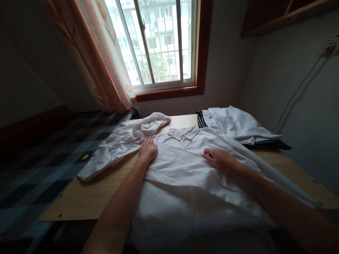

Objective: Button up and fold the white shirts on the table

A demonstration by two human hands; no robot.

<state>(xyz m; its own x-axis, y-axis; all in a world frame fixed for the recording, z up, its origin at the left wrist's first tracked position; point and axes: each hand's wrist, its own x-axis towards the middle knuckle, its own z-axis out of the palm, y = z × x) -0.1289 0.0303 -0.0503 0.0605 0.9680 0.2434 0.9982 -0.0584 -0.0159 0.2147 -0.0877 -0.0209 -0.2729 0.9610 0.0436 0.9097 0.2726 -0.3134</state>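
A white collared shirt lies front side up on a light wooden board, its collar toward the window. One sleeve stretches crumpled to the left; the other runs down the right side. My left hand rests flat, fingers extended, on the shirt near its left shoulder. On the right half of the chest, my right hand has its fingers curled together in a pinch at the cloth. Creases cross the chest between both hands. The lower hem drops over the board's near edge, in shadow.
Folded white clothing lies on a black striped garment at the board's back right. A bed with a checked cover adjoins the left side. Behind are a window and an orange curtain; a cable hangs at right.
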